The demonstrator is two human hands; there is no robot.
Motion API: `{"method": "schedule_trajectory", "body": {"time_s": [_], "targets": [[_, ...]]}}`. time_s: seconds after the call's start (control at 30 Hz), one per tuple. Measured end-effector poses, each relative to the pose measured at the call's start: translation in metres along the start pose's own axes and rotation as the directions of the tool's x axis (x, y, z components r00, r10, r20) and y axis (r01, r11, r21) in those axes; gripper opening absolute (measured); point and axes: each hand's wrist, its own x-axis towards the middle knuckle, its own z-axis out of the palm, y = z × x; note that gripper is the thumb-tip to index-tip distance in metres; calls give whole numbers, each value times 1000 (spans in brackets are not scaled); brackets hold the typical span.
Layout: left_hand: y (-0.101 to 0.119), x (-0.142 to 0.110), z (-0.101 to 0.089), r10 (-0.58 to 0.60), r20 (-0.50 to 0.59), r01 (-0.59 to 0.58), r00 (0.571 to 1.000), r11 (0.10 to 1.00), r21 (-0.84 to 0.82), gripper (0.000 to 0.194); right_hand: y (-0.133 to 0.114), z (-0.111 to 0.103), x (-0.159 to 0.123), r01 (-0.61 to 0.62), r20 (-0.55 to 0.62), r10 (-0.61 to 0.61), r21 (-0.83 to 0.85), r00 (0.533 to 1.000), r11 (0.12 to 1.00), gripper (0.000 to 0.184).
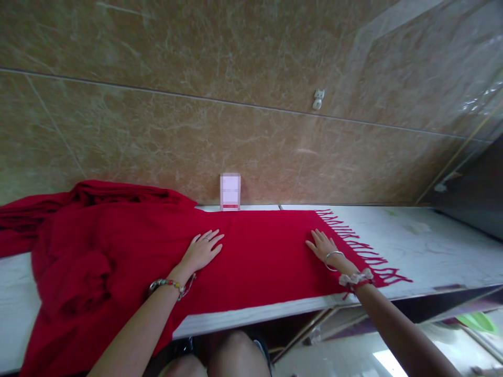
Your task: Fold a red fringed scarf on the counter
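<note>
The fringed red cloth (pixel 267 262) lies lengthwise along the desk (pixel 396 230), left hand (pixel 201 253) and right hand (pixel 326 248) resting on it palms down — fingers spread apart (gripping nothing) — presumably because wide, flat contact keeps it smooth.

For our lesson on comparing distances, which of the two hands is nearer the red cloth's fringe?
The right hand, resting on the red cloth close to the fringe and wearing a silver bangle; the left hand rests farther off, towards the bunched folds.

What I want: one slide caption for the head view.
Left hand and right hand rest palm-down on a fringed red scarf, bunched at left, on a white tabletop.
</note>
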Motion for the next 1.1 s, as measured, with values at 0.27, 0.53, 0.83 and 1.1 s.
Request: {"method": "schedule_trajectory", "body": {"time_s": [0.27,0.53,0.83,1.1], "targets": [[-1,1,-1,2,1,-2,1000,1000,22,43,-124,-11,-29,502,-116,-490,105,864,859,59],[0,1,-1,2,2,-2,1000,1000,22,43,-158,-11,-37,589,-46,-590,166,806,791,60],[-3,3,4,6,-30,-6,1000,1000,3,43,-29,1,11,199,44,-200,29,979,980,52],[0,2,-3,21,-8,-21,1000,999,27,44,55,3,36,-25,43,27,-43,999,999,37]]}}
